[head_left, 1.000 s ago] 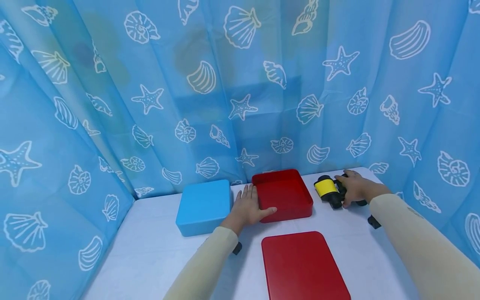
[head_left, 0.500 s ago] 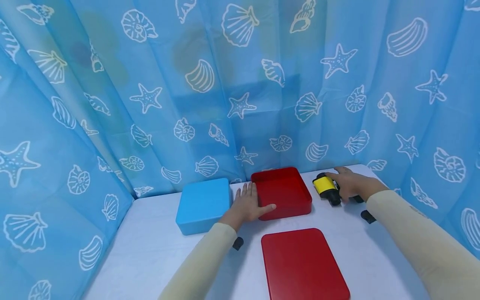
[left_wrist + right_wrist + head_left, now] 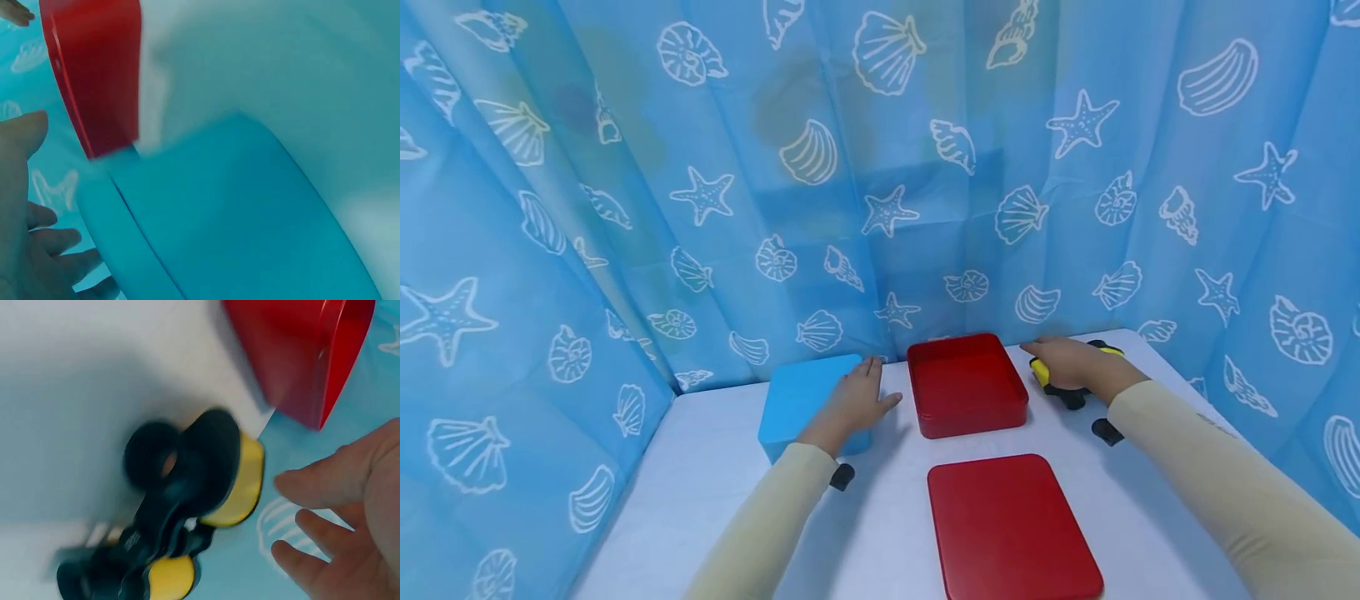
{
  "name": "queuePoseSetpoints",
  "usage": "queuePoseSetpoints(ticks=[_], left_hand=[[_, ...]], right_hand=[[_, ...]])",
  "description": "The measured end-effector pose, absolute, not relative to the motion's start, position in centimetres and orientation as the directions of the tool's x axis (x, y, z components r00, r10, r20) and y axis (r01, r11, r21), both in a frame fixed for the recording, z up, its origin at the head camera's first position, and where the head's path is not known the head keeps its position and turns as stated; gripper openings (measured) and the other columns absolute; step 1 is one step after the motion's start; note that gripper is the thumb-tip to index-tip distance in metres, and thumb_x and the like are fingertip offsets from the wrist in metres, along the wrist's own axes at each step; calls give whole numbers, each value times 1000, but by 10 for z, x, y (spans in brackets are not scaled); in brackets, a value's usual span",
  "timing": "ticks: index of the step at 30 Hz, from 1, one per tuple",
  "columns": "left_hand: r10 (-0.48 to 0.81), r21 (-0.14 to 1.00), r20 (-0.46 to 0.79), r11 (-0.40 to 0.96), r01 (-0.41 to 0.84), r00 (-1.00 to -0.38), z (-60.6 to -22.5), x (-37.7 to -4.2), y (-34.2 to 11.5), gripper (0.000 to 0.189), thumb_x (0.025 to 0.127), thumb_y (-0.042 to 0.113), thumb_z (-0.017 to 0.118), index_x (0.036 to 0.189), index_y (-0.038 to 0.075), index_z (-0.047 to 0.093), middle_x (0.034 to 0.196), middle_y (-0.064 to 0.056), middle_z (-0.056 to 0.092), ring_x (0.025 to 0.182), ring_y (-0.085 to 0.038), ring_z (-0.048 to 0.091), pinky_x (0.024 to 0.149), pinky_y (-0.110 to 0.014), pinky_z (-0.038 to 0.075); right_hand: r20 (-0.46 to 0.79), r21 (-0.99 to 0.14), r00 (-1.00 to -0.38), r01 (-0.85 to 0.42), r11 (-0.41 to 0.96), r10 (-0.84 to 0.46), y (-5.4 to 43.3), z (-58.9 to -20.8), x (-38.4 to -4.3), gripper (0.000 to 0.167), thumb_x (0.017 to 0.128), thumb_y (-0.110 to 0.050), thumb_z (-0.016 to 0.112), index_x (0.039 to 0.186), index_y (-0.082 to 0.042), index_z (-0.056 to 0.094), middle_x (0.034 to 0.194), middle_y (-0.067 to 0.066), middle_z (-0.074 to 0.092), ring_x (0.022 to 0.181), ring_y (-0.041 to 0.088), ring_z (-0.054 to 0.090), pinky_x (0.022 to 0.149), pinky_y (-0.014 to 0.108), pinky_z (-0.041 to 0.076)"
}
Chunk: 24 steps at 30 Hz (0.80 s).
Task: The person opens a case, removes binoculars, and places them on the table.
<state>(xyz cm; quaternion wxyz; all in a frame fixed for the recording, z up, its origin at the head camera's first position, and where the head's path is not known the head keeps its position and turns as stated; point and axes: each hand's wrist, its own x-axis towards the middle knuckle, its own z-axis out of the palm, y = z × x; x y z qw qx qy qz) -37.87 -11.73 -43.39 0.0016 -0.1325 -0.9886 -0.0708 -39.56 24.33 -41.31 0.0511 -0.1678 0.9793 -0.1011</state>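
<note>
My left hand (image 3: 852, 402), fingers extended, is over the right side of the closed blue box (image 3: 792, 393); the left wrist view shows its fingers beside the box. Whether they touch it is unclear. My right hand (image 3: 1070, 364) hovers above black-and-yellow binoculars (image 3: 1070, 398), covering much of them in the head view. In the right wrist view, the fingers are spread apart from the binoculars (image 3: 209, 465), holding nothing. Between the hands stands an open red box (image 3: 973, 423) with nothing visible inside. Its red lid (image 3: 1011, 525) lies flat in front.
A white cloth (image 3: 700, 500) covers the table. Blue shell-patterned curtains (image 3: 925, 208) hang close behind the boxes and along both sides. A black wrist device (image 3: 1107, 431) shows under the right arm, another (image 3: 842, 476) under the left.
My left hand has left the red box's side and shifted left over the blue box. My right hand has moved left across the binoculars, off their middle. The boxes and lid stay put.
</note>
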Motion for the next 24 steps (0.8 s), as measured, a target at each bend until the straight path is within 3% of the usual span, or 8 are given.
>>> queuePoseSetpoints(ticks=[3,10,20,24], left_hand=[[241,129,27,962,242,-970,-435,-380,-139,84,92,51,61,154,6,25,156,-13,30,142,-31,28,107,-49,34],[192,172,66,964,201,-979,-433,-371,-192,75,97,46,54,151,0,28,153,-19,33,140,-35,31,110,-50,30],[81,198,70,976,93,-994,-441,-363,-250,78,97,52,52,150,-1,30,150,-21,36,137,-40,33,107,-55,32],[26,267,44,963,37,-999,-444,-361,-271,78,98,51,49,150,-4,28,150,-24,34,138,-43,30,107,-57,30]], right_hand=[[-31,-237,-940,-324,916,-340,229,-410,-398,96,69,0,84,151,-11,36,145,20,39,128,43,38,90,57,48],[45,-320,-939,-337,885,-341,182,-412,-401,88,65,-6,88,143,-2,45,135,20,48,121,41,44,82,50,54],[76,-512,-927,-351,784,-366,100,-416,-396,80,71,-12,86,141,-11,48,129,7,57,118,31,53,81,43,56],[69,-608,-934,-318,727,-350,67,-421,-398,75,72,-14,86,139,-13,51,124,4,60,114,28,56,81,40,56]])
